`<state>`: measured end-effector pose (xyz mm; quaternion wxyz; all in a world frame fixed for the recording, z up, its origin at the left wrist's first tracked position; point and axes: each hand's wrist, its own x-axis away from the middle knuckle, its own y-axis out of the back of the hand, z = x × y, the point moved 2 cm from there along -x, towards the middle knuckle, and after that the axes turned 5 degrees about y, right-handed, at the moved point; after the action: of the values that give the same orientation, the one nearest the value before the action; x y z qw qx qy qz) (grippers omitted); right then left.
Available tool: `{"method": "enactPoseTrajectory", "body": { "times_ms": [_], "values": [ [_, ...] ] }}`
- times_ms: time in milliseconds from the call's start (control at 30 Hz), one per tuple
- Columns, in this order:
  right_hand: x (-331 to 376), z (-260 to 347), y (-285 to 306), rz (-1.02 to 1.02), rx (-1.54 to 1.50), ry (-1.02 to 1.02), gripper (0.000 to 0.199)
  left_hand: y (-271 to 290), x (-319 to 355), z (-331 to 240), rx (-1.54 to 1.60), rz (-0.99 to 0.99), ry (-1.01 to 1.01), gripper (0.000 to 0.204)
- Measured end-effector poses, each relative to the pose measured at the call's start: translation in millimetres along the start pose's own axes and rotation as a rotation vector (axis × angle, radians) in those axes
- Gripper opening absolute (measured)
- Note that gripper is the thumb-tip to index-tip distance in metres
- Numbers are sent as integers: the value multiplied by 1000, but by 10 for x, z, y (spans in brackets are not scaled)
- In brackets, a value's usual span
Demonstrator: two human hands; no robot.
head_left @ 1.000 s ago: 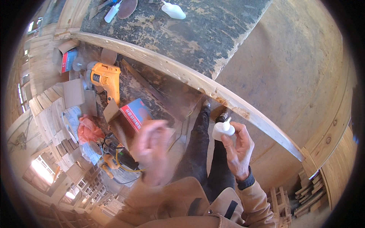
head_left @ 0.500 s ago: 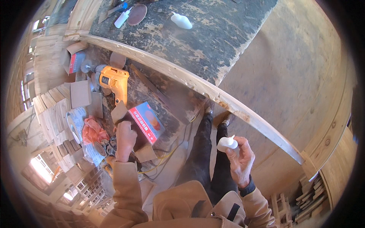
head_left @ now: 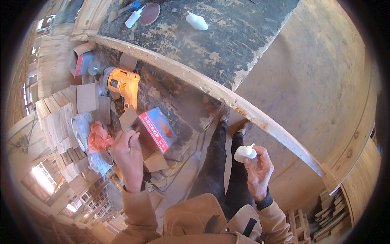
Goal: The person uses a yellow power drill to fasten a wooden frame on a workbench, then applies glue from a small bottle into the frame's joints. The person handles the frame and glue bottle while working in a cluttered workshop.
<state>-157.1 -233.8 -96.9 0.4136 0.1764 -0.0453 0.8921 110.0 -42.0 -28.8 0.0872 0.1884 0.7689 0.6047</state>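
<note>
A small white squeeze bottle (head_left: 244, 153) is clamped in the fingers of the right hand (head_left: 258, 171), below the workbench edge (head_left: 211, 87). Its long axis lies nearly level, the nozzle pointing up and to the right. The left hand (head_left: 128, 152) is loosely curled, holding nothing visible, beside a red box (head_left: 157, 129).

Glue bottle (head_left: 244, 153): smooth white plastic. Drill (head_left: 122, 83): glossy orange plastic. Workbench top (head_left: 227, 36): dark, rough, worn. Bench edge (head_left: 195, 81): pale bare wood. Box (head_left: 157, 129): printed cardboard.
</note>
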Motion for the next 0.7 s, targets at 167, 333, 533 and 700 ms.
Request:
{"method": "enactPoseTrajectory", "body": {
  "times_ms": [167, 333, 533, 700],
  "values": [
    [-8, 2, -18, -4, -11, 15, 21, -322, 128, -934, 419, -8, -183, 4],
    [6, -22, -1, -39, 4, 14, 21, -998, 54, -1428, 541, 16, -489, 19],
    [38, -48, 10, -47, -3, -15, 21, -1245, 5, -1480, 462, -9, -554, 20],
    [23, -55, 13, -55, -32, -8, 20, -1302, -10, -1458, 453, 17, -500, 18]
  ]
}}
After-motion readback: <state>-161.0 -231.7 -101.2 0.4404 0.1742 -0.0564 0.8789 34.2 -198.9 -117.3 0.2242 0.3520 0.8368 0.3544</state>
